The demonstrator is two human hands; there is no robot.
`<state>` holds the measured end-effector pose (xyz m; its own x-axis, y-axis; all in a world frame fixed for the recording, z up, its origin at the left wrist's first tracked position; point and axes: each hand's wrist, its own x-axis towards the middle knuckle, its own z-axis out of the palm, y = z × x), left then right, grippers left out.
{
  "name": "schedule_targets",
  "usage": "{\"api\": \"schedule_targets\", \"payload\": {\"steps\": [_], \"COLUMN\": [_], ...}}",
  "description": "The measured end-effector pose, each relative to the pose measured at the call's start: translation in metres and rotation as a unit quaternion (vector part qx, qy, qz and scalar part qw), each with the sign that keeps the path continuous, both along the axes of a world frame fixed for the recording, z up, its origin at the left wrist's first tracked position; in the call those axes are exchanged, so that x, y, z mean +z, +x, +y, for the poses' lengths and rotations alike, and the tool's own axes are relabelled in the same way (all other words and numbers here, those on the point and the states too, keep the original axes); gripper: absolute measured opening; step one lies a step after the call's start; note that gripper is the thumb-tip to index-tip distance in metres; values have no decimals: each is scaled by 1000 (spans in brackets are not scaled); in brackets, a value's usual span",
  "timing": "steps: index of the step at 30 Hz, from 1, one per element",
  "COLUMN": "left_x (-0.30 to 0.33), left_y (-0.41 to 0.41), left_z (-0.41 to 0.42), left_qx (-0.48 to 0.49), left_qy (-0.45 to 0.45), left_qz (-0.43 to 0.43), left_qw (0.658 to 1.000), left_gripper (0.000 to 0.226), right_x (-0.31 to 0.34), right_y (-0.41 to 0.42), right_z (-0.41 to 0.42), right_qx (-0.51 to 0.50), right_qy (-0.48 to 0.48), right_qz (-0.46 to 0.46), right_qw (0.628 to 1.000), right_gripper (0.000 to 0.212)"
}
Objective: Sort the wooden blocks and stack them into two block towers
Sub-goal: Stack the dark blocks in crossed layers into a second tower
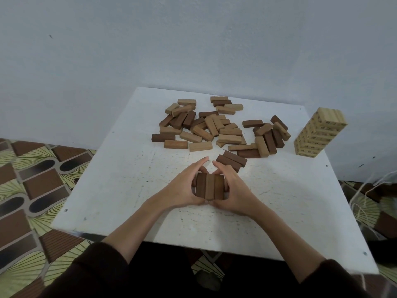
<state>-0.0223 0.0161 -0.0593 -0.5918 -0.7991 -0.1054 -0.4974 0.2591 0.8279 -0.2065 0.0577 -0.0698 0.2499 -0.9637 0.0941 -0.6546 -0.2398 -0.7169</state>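
Both hands cup a small set of three dark blocks (210, 187) that lie side by side on the white tabletop (120, 181). The left hand (184, 189) presses the set's left side with curved fingers, its index finger stretched forward past the blocks, and the right hand (233, 188) holds the right side the same way; the thumbs nearly meet at the near edge of the set, and the index fingertips come close together beyond it. So both hands grasp the same three blocks between them. Just beyond the right hand's fingertips lies a pair of dark blocks (231, 161), side by side and angled. Farther beyond both hands spreads a loose pile (206, 127) of mixed light and dark blocks, some overlapping, with a smaller cluster (269, 136) of it off to the right. Well to the right of the right hand, near the tabletop's far right edge, stands a tower (318, 133) of light blocks with dark print on their sides. Dark sleeves (90, 274) cover the forearms near the bottom of the view. A patterned floor (32, 179) shows to the left of the left hand, and a pale wall (193, 39) rises behind the tabletop.
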Motion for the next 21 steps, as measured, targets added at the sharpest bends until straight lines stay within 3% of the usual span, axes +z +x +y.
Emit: {"api": "schedule_targets", "payload": {"steps": [10, 12, 14, 17, 21], "left_x": [6, 11, 12, 3, -9], "left_y": [11, 19, 31, 46, 47], "left_z": [-3, -9, -22, -54, -84], "left_qx": [-15, 37, 107, 193, 204], "left_qy": [-5, -7, -70, -198, -268], "left_qz": [-67, -44, -8, -29, -125], "left_qw": [998, 998, 992, 961, 933], "left_gripper": [121, 107, 85, 50, 36], "right_x": [19, 28, 35, 42, 38], "right_y": [-9, -11, -9, -3, 7], "right_z": [-5, -11, -24, -57, -94], "right_qx": [13, -19, -63, -64, -6], "right_qy": [92, 93, 54, -14, -44], "right_qz": [22, -31, -65, 28, 167], "right_qw": [995, 995, 994, 997, 985], "right_gripper": [114, 97, 68, 33, 33]}}
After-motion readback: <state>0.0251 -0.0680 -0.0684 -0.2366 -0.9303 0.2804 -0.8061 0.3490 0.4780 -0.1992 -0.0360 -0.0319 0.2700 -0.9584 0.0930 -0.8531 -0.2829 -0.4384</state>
